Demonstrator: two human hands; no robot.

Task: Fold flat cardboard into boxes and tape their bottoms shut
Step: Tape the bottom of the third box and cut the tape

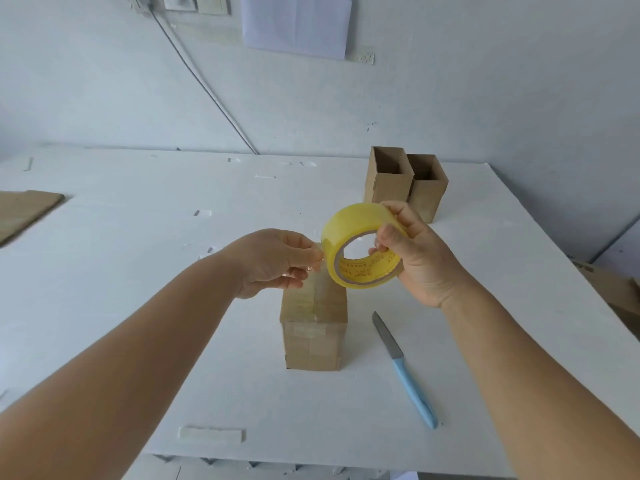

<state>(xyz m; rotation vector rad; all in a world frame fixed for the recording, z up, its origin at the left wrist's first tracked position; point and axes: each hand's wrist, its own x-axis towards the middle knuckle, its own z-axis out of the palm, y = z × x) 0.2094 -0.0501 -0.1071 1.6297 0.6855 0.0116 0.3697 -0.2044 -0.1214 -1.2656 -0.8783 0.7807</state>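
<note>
Box (313, 327) upright mid-worktop (138, 306), taped end up. Just above it: tape roll (362, 245), right hand (412, 252) fingers clamped on rim. Left hand (273, 261) fingers pinch loose tape end. Knife (403, 368) right of box; 2 open boxes (405, 183) at back.

Bright, even, cool daylight, no glare. Soft faint shadows beside the box (313, 327) & knife (403, 368) on the white table (138, 306). Wide-angle warp: table edges bow, forearms stretch at the corners. Focus slightly soft overall.
</note>
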